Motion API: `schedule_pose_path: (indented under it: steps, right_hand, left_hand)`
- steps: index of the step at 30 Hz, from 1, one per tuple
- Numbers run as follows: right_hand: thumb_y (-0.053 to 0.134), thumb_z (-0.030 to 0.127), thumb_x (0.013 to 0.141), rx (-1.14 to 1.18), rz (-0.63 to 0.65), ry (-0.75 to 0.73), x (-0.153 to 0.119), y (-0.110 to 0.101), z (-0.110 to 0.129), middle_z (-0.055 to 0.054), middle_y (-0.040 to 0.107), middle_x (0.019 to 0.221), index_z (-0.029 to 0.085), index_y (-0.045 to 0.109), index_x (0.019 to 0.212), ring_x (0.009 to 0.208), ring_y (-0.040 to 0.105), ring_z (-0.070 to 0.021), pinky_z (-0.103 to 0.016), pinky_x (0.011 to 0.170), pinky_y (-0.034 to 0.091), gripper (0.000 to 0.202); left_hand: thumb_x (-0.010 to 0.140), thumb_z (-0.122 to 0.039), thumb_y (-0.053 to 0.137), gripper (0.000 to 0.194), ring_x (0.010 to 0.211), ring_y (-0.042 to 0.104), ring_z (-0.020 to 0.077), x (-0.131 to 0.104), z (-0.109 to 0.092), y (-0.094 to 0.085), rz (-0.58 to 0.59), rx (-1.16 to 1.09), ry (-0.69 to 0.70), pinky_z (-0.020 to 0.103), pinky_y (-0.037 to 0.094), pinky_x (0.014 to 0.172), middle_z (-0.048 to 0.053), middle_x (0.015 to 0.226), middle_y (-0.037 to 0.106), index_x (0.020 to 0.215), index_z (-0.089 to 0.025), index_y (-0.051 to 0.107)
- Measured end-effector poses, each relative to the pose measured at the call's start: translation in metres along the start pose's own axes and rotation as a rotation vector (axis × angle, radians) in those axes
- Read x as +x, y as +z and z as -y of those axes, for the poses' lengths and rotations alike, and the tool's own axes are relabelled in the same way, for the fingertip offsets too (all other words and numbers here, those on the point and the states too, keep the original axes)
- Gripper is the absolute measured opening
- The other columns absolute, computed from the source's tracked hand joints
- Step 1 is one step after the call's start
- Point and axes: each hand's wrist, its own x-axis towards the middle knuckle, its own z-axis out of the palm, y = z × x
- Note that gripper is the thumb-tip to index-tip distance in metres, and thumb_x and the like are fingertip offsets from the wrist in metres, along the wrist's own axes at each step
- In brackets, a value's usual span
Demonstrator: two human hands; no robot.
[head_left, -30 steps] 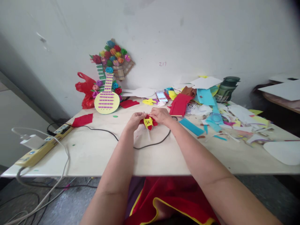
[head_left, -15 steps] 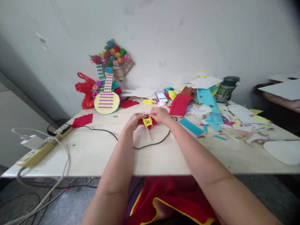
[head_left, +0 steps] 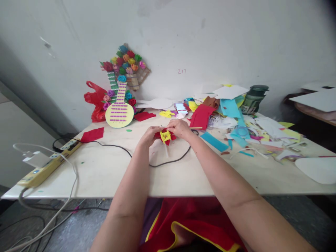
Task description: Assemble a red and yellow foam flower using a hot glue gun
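Above the middle of the table, my left hand (head_left: 150, 135) and my right hand (head_left: 178, 128) meet at a small craft flower with red petals and a yellow centre (head_left: 165, 136). The fingers of both hands are pinched on its upper edge, and the fingertips partly hide it. Below the flower, a pale translucent stick (head_left: 167, 151) points down toward the tabletop. A thin yellowish stick (head_left: 196, 128) shows just right of my right hand; I cannot tell whether that hand holds it. A black cord (head_left: 168, 163) loops on the table beneath my hands.
Left lies a yellow power strip (head_left: 42, 171) with a white charger (head_left: 36, 159). Behind stand a yellow lute-shaped craft (head_left: 120, 114), paper flowers (head_left: 128, 59) and a red bag (head_left: 97, 99). Right are red sheets (head_left: 201, 117), blue strips (head_left: 214, 141), paper scraps (head_left: 270, 127), a phone (head_left: 181, 107) and a dark green bottle (head_left: 254, 99).
My hands and the flower stay almost in place. The thin yellowish stick beside my right hand has shifted up slightly, and my right fingers have moved a little.
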Motion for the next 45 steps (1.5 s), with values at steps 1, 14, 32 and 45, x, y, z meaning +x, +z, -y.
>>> schedule_pose_path:
  steps: [1, 14, 32, 45]
  right_hand:
    - [0.059, 0.023, 0.078, 0.008, -0.006, -0.003, 0.000, 0.001, 0.000, 0.002, 0.071, 0.093, 0.024, 0.074, 0.085, 0.085, 0.061, -0.0146, -0.024, 0.065, 0.040, 0.016]
    - [0.058, 0.028, 0.081, -0.052, 0.056, -0.094, 0.001, 0.003, -0.009, 0.000, 0.068, 0.097, 0.026, 0.073, 0.091, 0.087, 0.060, -0.0158, -0.025, 0.067, 0.040, 0.018]
    - [0.052, 0.034, 0.085, -0.069, 0.178, -0.154, 0.003, 0.002, -0.027, -0.001, 0.067, 0.098, 0.030, 0.071, 0.098, 0.087, 0.059, -0.0160, -0.024, 0.067, 0.038, 0.024]
    - [0.051, 0.030, 0.085, -0.091, 0.037, -0.146, -0.002, 0.002, -0.016, 0.002, 0.062, 0.110, 0.030, 0.070, 0.095, 0.084, 0.059, -0.0142, -0.024, 0.066, 0.038, 0.021]
  left_hand:
    - [0.057, -0.031, 0.073, 0.026, 0.058, 0.060, 0.0167, 0.000, 0.000, 0.001, -0.016, -0.005, 0.000, 0.027, 0.046, 0.055, 0.006, 0.064, 0.064, 0.069, -0.010, 0.064]
    - [0.052, -0.031, 0.076, 0.026, 0.054, 0.056, 0.0142, 0.000, 0.000, -0.005, -0.015, 0.053, -0.016, 0.028, 0.046, 0.055, 0.006, 0.058, 0.062, 0.061, -0.008, 0.065]
    - [0.049, -0.029, 0.079, 0.028, 0.058, 0.060, 0.0158, 0.001, 0.000, -0.009, 0.033, 0.079, -0.025, 0.026, 0.046, 0.058, 0.008, 0.062, 0.066, 0.066, -0.010, 0.068]
    - [0.054, -0.027, 0.073, 0.020, 0.061, 0.061, 0.0184, 0.001, -0.002, -0.008, -0.047, 0.077, -0.019, 0.033, 0.050, 0.064, 0.008, 0.062, 0.064, 0.062, -0.010, 0.065]
